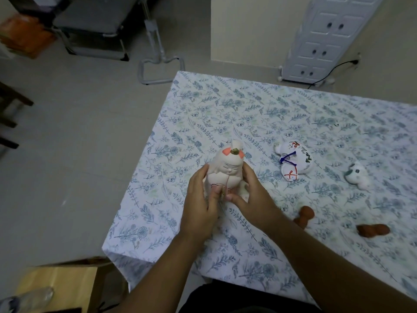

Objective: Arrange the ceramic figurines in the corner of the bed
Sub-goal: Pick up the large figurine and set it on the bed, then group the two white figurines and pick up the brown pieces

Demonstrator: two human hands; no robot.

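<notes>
Placement step in hand: both hands close around the doll figurine (226,171), which stands upright on the bed (248,105), near its left edge and well short of the far left corner. The left hand (199,201) wraps the figurine's left flank; the right hand (252,195) cups the right flank, with both thumbs pressed against the lower front. Whether the base rests on the sheet or is held just above it cannot be told, since the hands hide it.

Judged from this layout, the arrangement is at an early stage: only this one piece is in hand, and no figurine sits in a corner yet. The next move calls for carrying or sliding the doll toward the chosen corner, keeping it upright, and setting it down gently, because the soft sheet gives little support to a tall ceramic piece and the bed edge is close on the left.

Four other pieces lie loose to the right. The painted white figurine (293,161) lies on its side nearest the doll. The small white figurine (357,176) lies farther right. One brown figurine (304,215) sits near the right forearm, and a second brown figurine (373,230) lies beyond it. None touches another.

Nothing blocks the stretch of sheet toward the far left corner. Off the bed, a white cabinet (320,39) stands against the far wall and a cardboard box (56,288) sits on the floor at near left.
</notes>
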